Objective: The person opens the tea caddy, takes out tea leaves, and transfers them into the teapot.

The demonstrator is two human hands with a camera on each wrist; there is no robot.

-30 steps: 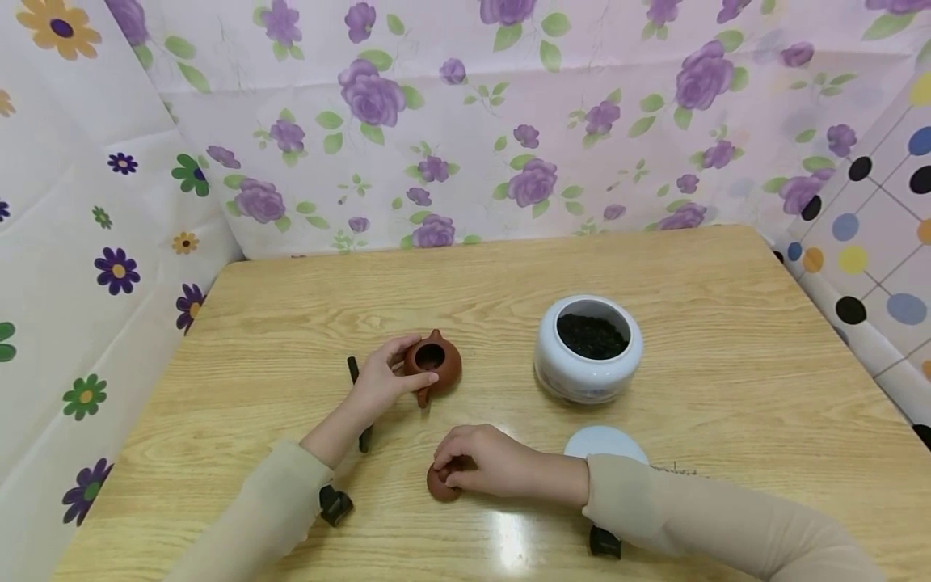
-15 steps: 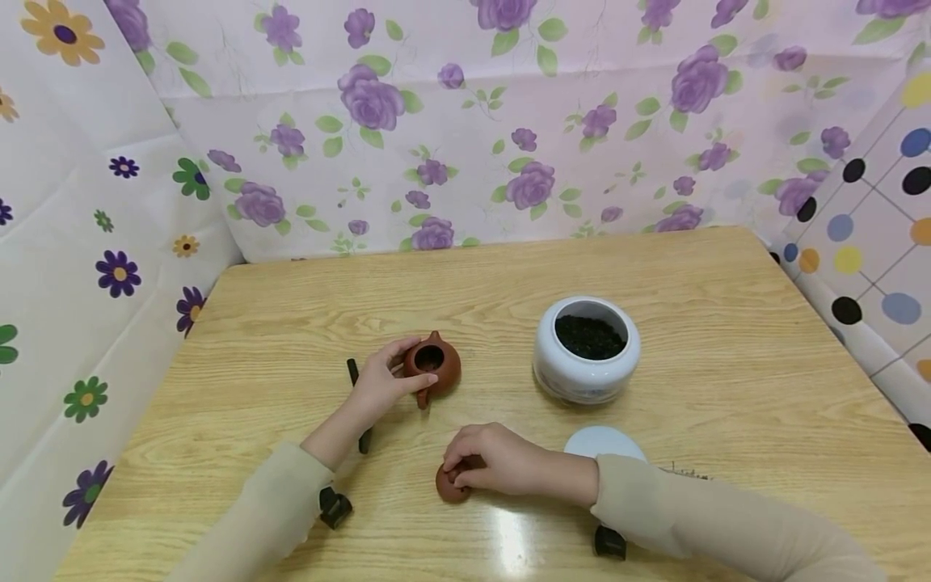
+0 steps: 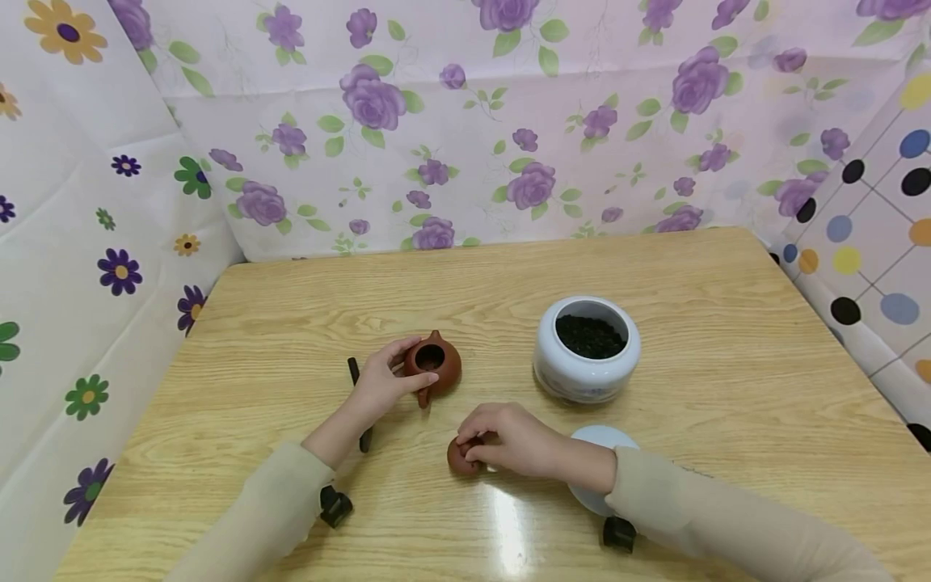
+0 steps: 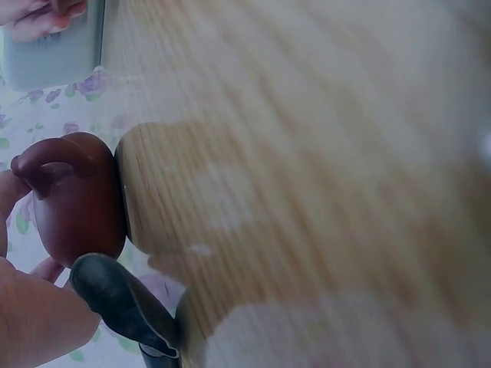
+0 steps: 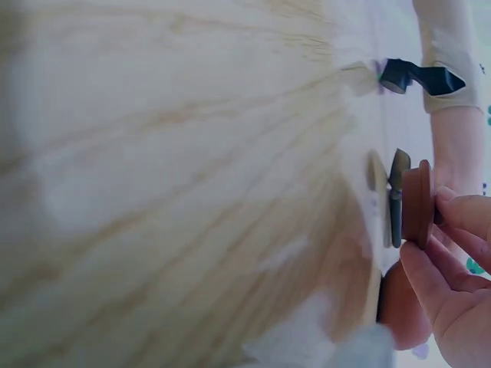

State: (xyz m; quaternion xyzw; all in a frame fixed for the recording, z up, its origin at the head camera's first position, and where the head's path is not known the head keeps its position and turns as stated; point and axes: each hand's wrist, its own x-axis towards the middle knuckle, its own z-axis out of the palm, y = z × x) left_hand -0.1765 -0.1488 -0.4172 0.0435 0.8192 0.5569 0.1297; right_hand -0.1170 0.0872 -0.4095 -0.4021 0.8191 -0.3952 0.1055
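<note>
A small reddish-brown clay teapot (image 3: 445, 373) stands lidless on the wooden table, its opening facing up. My left hand (image 3: 384, 380) grips its body, thumb on the near side by the handle and fingers on the far side. Between thumb and fingertips, my right hand (image 3: 512, 440) pinches the round teapot lid (image 5: 416, 203), raised off the table in the right wrist view. A dark scoop-like tool (image 4: 126, 303) lies beside the teapot; my left forearm hides its middle in the head view.
Right of the teapot stands a white jar (image 3: 578, 376) with dark tea leaves (image 3: 591, 336) inside. A white round lid (image 3: 602, 437) lies in front of it, partly hidden under my right forearm. Patterned cloth (image 3: 436, 121) hangs behind the table (image 3: 713, 323).
My right hand has moved right, then away from me, lifting the teapot lid. The left hand and teapot have stayed in place.
</note>
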